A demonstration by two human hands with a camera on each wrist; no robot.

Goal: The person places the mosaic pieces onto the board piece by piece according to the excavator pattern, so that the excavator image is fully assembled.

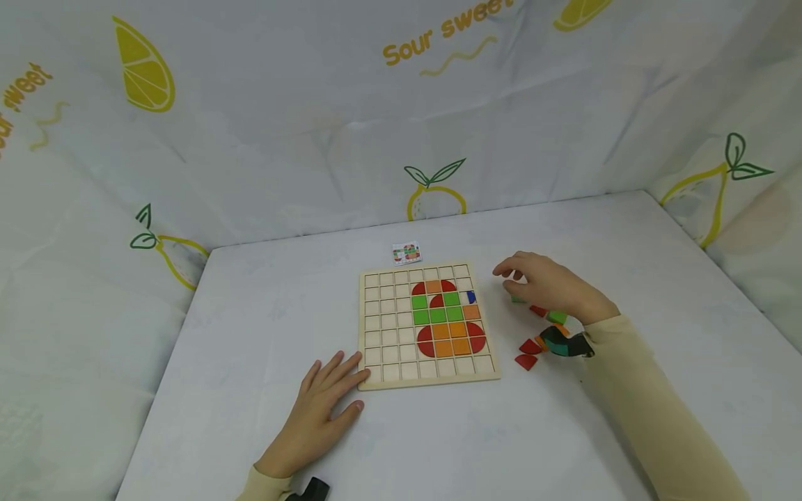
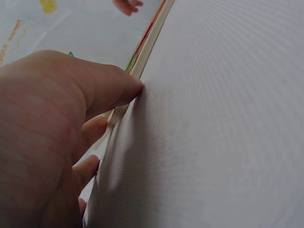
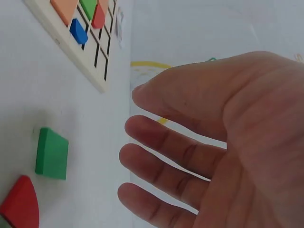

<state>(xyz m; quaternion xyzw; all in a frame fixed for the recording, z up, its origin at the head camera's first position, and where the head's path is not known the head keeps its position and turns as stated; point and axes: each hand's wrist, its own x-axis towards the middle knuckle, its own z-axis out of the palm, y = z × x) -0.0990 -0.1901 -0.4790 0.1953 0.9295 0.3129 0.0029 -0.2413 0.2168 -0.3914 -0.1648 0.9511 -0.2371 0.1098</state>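
Note:
A wooden grid board (image 1: 388, 341) lies on the table, its right part filled with red quarter-round pieces (image 1: 426, 341) and green (image 1: 420, 316) and orange squares (image 1: 460, 346). A small blue piece (image 1: 471, 297) with a rounded side sits in a cell by the right edge. My left hand (image 1: 319, 417) rests at the board's lower left corner, fingers spread and fingertips touching its edge. To the right of the board, my right hand (image 1: 548, 282) hovers over loose pieces with bent, relaxed fingers and nothing in them. Below it are a green block (image 3: 52, 154) and a red piece (image 3: 23, 204).
Behind the board lies a small pattern card (image 1: 406, 252). More loose pieces, such as red quarter-rounds (image 1: 526, 362) and a green block (image 1: 557, 317), lie near my right wrist, whose dark strap (image 1: 564, 343) partly covers the pile. A lemon-printed cloth (image 1: 282, 153) hangs behind the table.

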